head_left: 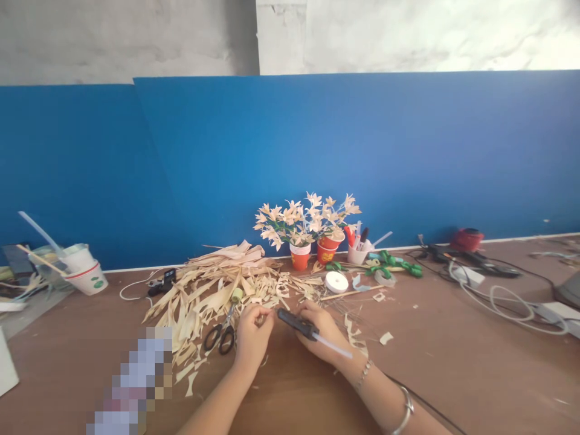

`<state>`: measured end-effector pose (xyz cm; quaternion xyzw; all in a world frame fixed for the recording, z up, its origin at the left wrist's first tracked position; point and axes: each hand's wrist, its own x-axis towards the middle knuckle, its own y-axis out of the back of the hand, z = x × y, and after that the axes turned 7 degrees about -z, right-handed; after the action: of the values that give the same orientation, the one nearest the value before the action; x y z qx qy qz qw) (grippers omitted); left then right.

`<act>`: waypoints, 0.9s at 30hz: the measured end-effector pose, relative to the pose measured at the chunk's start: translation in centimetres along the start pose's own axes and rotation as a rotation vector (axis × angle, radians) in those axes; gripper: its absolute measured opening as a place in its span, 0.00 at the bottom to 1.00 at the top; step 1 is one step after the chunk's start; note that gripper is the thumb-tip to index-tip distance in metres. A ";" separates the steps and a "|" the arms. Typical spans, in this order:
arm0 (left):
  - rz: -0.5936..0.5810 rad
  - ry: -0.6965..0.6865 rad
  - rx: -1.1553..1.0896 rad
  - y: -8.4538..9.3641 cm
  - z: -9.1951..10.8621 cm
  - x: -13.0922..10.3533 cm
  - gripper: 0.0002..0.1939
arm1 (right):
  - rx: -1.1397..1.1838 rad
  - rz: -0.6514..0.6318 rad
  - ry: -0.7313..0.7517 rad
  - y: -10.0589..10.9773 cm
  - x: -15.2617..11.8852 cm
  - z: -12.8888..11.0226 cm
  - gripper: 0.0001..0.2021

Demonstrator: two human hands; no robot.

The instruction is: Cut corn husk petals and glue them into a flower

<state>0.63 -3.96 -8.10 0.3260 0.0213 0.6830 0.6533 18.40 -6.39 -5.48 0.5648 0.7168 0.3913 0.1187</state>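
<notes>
My right hand point(319, 329) is wrapped round a black glue gun point(296, 323), with a translucent glue stick point(333, 345) poking out of its rear toward the wrist. The gun's front end points left, at my left hand point(254, 332). Thumb and fingertips of that left hand are pinched together; what they hold, if anything, is too small to make out. Black-handled scissors point(220, 338) lie just left of it, beside a heap of pale dried husk strips point(212, 290). Beyond the hands, cream flowers point(294, 220) stand in red paper cups point(299, 258).
Behind the right hand lie a white tape roll point(336, 282), a cup of pens point(357, 254) and green wrapped pieces point(394, 264). White cables point(507, 308) coil at right. Paper cups point(88, 279) stand at left. A black cord point(421, 402) runs by the right forearm.
</notes>
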 end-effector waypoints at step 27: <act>-0.055 -0.114 0.230 0.6 0.2 0.0 0.07 | -0.118 -0.135 0.035 1.7 -0.7 -0.1 0.02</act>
<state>0.21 -4.12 -7.66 0.4362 0.0712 0.6382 0.6303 19.76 -6.94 -4.41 0.5003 0.7310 0.4337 0.1651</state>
